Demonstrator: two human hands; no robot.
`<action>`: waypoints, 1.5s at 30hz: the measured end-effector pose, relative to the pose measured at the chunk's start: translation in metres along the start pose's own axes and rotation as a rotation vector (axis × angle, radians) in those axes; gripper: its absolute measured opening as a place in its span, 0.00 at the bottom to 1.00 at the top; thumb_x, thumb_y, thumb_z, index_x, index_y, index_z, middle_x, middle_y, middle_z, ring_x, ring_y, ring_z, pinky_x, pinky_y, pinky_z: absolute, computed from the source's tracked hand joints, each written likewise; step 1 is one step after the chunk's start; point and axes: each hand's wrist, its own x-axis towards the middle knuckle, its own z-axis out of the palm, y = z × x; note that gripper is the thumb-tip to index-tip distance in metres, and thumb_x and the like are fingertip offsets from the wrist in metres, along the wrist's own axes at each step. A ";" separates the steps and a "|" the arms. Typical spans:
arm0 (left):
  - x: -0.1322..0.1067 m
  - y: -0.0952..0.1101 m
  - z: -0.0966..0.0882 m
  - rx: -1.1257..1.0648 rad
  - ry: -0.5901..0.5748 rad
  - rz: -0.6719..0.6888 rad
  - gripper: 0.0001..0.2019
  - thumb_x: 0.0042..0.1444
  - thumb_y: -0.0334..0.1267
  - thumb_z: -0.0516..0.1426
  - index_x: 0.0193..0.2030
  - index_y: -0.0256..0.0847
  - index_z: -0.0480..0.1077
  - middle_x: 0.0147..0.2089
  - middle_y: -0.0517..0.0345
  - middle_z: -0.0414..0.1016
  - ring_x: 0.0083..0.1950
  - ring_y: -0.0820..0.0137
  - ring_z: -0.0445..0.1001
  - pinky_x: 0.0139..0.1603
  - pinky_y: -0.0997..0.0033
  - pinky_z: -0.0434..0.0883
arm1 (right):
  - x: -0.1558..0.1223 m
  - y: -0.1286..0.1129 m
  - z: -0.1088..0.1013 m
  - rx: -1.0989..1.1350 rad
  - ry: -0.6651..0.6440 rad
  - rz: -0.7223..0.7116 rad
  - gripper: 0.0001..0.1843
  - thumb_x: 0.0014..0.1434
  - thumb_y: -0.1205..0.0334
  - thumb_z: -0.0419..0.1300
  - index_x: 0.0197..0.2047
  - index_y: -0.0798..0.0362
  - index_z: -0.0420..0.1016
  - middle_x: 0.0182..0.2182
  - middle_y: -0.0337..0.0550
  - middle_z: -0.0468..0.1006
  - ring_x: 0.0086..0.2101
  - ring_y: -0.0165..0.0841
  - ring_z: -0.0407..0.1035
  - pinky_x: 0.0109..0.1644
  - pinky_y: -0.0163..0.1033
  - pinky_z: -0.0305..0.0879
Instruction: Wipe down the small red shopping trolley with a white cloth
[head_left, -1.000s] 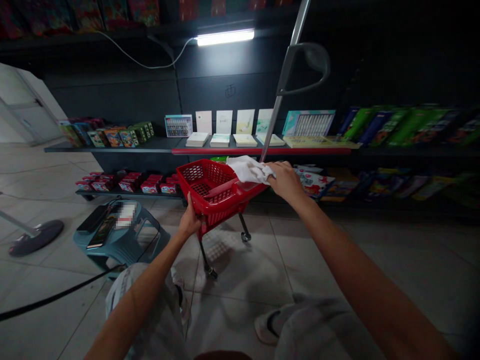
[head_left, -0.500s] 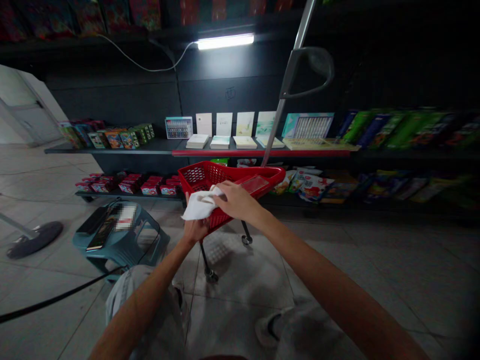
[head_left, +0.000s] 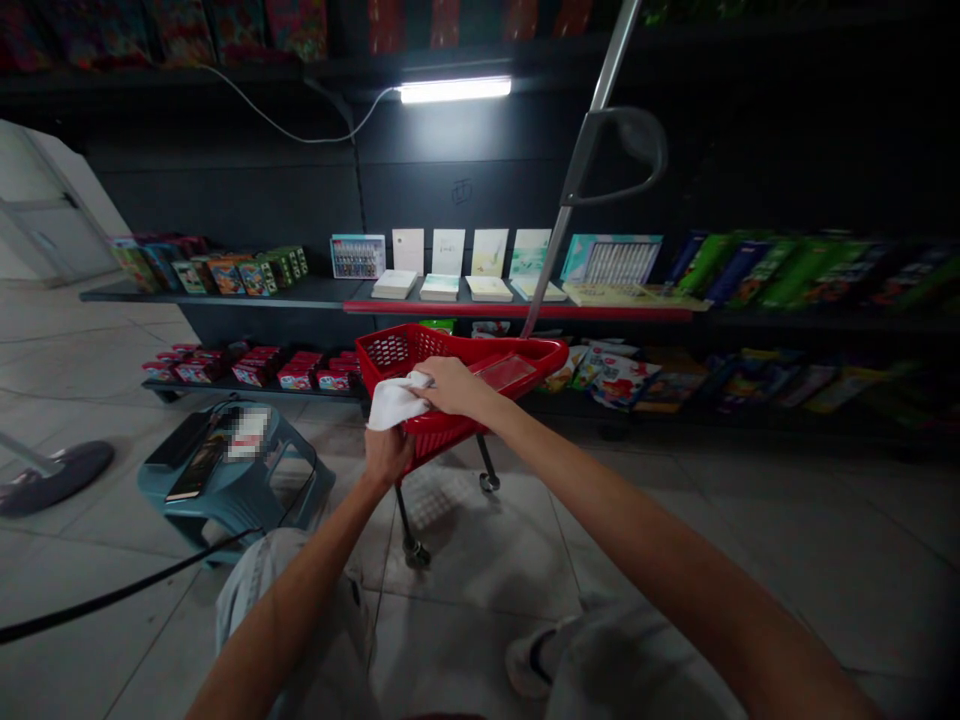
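A small red wheeled shopping basket (head_left: 517, 352) stands on the tiled floor in front of me, its long grey handle (head_left: 592, 150) rising up to the right. My right hand (head_left: 448, 385) is closed on a white cloth (head_left: 394, 401) and presses it against the basket's near rim. My left hand (head_left: 387, 455) grips the basket's near lower corner just beneath the cloth. My knees show at the bottom of the view.
A teal plastic stool (head_left: 232, 480) with a phone and a cable on it stands to the left. A fan base (head_left: 45, 478) lies at far left. Dark shelves (head_left: 525, 300) with notebooks, boxes and packets run across behind the basket.
My right hand carried the cloth from the basket's far right rim to its near left rim. The left hand kept its hold on the corner.
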 end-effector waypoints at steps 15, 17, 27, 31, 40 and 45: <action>0.009 0.017 -0.009 -0.106 0.082 0.073 0.35 0.60 0.32 0.57 0.73 0.41 0.52 0.71 0.38 0.61 0.75 0.54 0.61 0.73 0.47 0.67 | 0.009 0.056 -0.031 -0.231 -0.168 0.199 0.09 0.66 0.67 0.62 0.45 0.55 0.83 0.48 0.53 0.84 0.50 0.42 0.78 0.52 0.37 0.67; 0.009 0.015 -0.008 -0.106 0.097 0.097 0.35 0.60 0.32 0.57 0.73 0.41 0.52 0.70 0.38 0.61 0.75 0.54 0.61 0.73 0.47 0.66 | 0.011 0.069 -0.033 -0.268 -0.134 0.228 0.10 0.66 0.66 0.61 0.46 0.55 0.83 0.50 0.53 0.84 0.52 0.42 0.77 0.54 0.36 0.66; 0.010 -0.002 -0.024 -0.057 0.057 0.155 0.34 0.64 0.36 0.58 0.74 0.41 0.49 0.70 0.37 0.60 0.75 0.53 0.60 0.73 0.44 0.67 | -0.037 0.164 -0.043 -0.264 0.153 0.457 0.17 0.63 0.67 0.59 0.54 0.52 0.83 0.53 0.50 0.83 0.53 0.42 0.77 0.55 0.37 0.67; 0.011 -0.008 -0.032 -0.056 0.038 0.163 0.33 0.66 0.38 0.57 0.74 0.40 0.49 0.71 0.36 0.59 0.75 0.53 0.60 0.74 0.44 0.65 | -0.058 0.185 -0.048 -0.224 0.209 0.452 0.17 0.64 0.63 0.60 0.55 0.53 0.83 0.54 0.50 0.83 0.54 0.41 0.76 0.57 0.37 0.66; 0.012 -0.007 -0.052 -0.029 0.011 0.130 0.33 0.66 0.44 0.54 0.74 0.38 0.51 0.71 0.36 0.62 0.75 0.52 0.61 0.73 0.44 0.64 | -0.066 0.179 -0.034 -0.085 0.378 0.527 0.19 0.63 0.63 0.58 0.55 0.54 0.81 0.52 0.52 0.82 0.50 0.42 0.75 0.57 0.42 0.68; 0.011 0.020 -0.068 -0.024 0.203 0.259 0.35 0.61 0.47 0.56 0.73 0.38 0.55 0.69 0.36 0.64 0.74 0.47 0.61 0.76 0.35 0.57 | -0.065 0.161 -0.028 -0.085 0.358 0.584 0.18 0.64 0.63 0.58 0.55 0.53 0.81 0.52 0.52 0.83 0.49 0.42 0.75 0.53 0.40 0.67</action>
